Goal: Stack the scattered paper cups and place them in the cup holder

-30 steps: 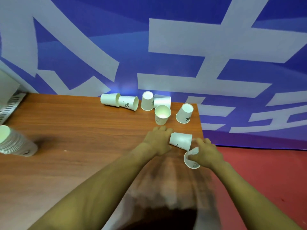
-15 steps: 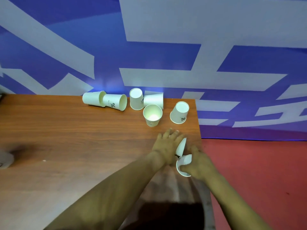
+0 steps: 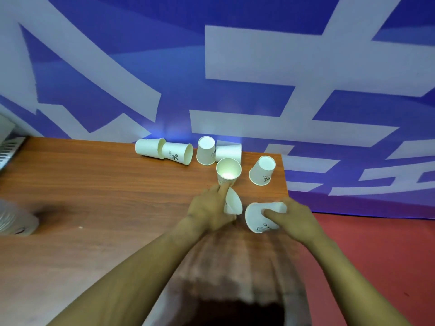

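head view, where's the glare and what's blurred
Head view: a bright spot glows inside the upright cup, with a bluish sheen on the wall behind the cups; the cup stack at the left edge is smeared; the wide lens bends the table edge.

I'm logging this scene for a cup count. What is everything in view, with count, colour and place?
Loose white paper cups: six, near the table's far edge; three lie on their sides.
Held white paper cups: two, one in the left hand, one in the right hand.
Stack of white cups: one, blurred, at the left edge.
Brown wooden table: one.
Blue and white wall banner: one, behind.
Red floor: right.
Left hand; right hand.
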Demonstrator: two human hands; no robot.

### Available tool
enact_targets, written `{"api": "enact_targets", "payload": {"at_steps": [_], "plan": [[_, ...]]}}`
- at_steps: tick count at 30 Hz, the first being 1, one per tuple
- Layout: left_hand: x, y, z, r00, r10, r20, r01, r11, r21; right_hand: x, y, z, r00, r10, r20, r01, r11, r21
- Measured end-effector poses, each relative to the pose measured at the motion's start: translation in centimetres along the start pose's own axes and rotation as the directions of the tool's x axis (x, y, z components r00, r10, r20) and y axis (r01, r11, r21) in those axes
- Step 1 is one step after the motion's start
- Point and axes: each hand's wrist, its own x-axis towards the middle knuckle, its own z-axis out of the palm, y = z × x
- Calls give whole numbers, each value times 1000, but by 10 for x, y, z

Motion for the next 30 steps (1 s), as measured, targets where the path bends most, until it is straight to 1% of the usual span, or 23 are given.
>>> {"api": "enact_targets", "payload": {"at_steps": [2,5,7,9,12,15,20,24,26,30], "plan": [[-21,-14,-19,997,-39,-65,36,998,-42,-10,-18,1,999,-44,-23,46,994,99],[-55,-33,-45,986,-69,-149,58,995,-82,-24,-50,11,992,-125,-12,125,976,180],[-78,-47,-60,976,-87,-199,70,994,-90,-34,-73,21,984,-180,3,176,964,199],[-100,-64,-74,965,-105,-242,83,992,-99,-43,-94,33,973,-230,9,225,958,180],[-129,-93,-94,950,-121,-289,87,988,-128,-59,-125,53,971,-238,17,231,955,184],[-156,-128,-115,942,-116,-316,73,987,-145,-75,-156,77,970,-241,7,235,949,208],[-199,-203,-158,929,-90,-358,28,984,-174,-108,-222,130,973,-228,40,195,901,387],[-231,-270,-192,921,-103,-376,16,974,-227,-127,-284,184,968,-248,-19,228,852,472],[-244,-299,-206,923,-107,-370,14,969,-245,-136,-314,208,961,-275,-42,260,831,493],[-270,-345,-226,920,-118,-374,22,967,-252,-147,-356,241,951,-303,-67,296,822,486]]}}
